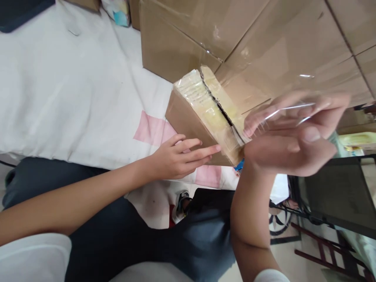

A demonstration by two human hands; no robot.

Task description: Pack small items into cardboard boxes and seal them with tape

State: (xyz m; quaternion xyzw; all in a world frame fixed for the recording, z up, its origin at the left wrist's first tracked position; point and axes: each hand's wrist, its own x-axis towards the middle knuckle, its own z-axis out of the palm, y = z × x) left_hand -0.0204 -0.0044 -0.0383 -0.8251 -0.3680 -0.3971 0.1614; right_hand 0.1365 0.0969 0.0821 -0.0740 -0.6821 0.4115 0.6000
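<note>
A small brown cardboard box (188, 117) rests tilted on the white cloth. Its upper face is pale yellow, with a dark slit running along it and clear tape over parts of it. My left hand (176, 158) lies against the near side of the box, fingers stretched out, one fingertip by the upper edge. At the box's right end, my right hand (296, 141) is raised and blurred by motion. Its fingers are curled on a shiny strip of clear tape (289, 111) that stretches across them. Whether this strip still joins the box I cannot tell.
Large taped cardboard boxes (264, 43) stand behind the small box. White cloth (58, 98) with pink patches covers the surface. A dark flat object (23, 11) lies far left, near a colourful packet (117, 11). A black-framed screen-like panel (337, 192) stands at right.
</note>
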